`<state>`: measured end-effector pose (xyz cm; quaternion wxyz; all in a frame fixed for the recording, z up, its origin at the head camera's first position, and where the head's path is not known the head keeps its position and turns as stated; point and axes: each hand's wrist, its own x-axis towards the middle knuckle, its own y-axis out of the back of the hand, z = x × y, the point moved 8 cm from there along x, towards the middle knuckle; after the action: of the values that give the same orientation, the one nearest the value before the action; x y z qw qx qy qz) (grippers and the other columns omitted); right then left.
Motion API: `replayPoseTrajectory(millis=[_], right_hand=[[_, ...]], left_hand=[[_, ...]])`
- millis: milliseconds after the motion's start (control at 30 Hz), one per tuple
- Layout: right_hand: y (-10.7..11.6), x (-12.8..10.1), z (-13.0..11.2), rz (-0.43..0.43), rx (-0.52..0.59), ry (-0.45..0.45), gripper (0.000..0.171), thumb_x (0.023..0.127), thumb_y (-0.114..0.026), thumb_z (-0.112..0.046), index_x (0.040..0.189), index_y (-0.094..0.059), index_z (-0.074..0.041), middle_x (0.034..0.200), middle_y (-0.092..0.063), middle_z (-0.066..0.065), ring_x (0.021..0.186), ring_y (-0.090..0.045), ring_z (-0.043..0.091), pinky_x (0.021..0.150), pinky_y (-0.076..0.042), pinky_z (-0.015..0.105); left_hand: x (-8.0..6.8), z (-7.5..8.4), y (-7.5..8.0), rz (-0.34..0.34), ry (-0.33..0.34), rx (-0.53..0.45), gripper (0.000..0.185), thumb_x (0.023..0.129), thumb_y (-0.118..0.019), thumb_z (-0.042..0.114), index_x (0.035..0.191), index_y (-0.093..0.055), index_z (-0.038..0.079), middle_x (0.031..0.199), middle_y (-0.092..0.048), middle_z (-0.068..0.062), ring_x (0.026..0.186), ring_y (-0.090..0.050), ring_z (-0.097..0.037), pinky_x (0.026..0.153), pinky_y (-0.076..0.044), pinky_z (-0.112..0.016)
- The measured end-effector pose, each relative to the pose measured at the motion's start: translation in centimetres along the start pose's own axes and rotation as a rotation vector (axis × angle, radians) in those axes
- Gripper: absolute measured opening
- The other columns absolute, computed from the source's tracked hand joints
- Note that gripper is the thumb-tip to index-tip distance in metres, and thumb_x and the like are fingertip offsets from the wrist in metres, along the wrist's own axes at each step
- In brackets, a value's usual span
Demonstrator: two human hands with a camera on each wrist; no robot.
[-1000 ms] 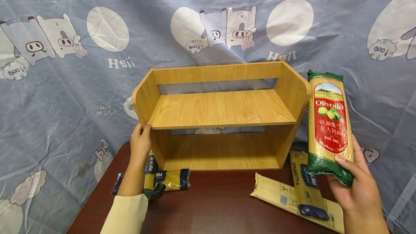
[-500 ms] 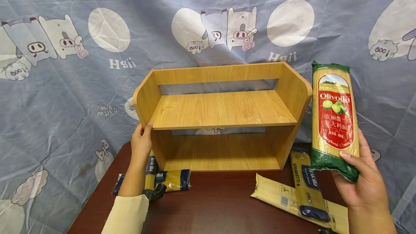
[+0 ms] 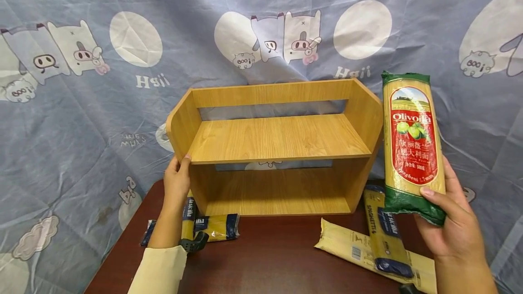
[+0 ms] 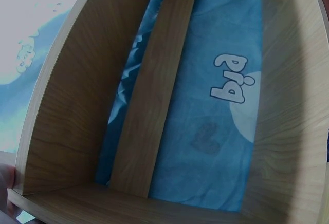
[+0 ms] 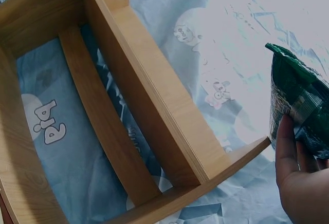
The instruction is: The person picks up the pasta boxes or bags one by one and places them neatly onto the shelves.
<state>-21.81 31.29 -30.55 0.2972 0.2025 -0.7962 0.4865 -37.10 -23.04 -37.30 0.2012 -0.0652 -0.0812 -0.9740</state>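
Right hand (image 3: 451, 226) gripped a tall pasta pack (image 3: 411, 146) by its bottom end, just right of the shelf (image 3: 278, 137); left hand (image 3: 176, 180) clasped the shelf's left wall. Risk: top-heavy pack could tip or clip the shelf's side.

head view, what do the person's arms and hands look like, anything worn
The left hand is bare, with a cream long sleeve reaching the wrist and a small black strap-like device beside it. The right hand is bare, with no sleeve or ring visible.
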Motion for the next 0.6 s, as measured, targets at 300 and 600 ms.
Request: replayPoseTrajectory(millis=[300,600], right_hand=[[-0.1,0.2,1.4,-0.010,-0.065,-0.031,0.078,0.094,-0.005,0.020,0.164,-0.006,-0.015,0.163,-0.032,0.016,0.140,-0.049,0.035,0.103,-0.052,0.047],[0.4,0.2,3.2,0.030,-0.214,-0.084,0.077,0.096,-0.012,0.021,0.164,-0.009,-0.015,0.163,-0.034,0.010,0.137,-0.053,0.027,0.100,-0.055,0.039]], left_hand=[[0.1,-0.1,0.0,-0.001,0.000,0.000,0.049,0.103,-0.051,0.047,0.143,-0.056,0.021,0.141,-0.058,-0.017,0.128,-0.053,-0.034,0.111,-0.040,-0.051],[0.0,0.0,-0.2,-0.013,-0.004,-0.010,0.049,0.104,-0.048,0.045,0.146,-0.052,0.020,0.145,-0.054,-0.017,0.131,-0.050,-0.034,0.114,-0.037,-0.052]])
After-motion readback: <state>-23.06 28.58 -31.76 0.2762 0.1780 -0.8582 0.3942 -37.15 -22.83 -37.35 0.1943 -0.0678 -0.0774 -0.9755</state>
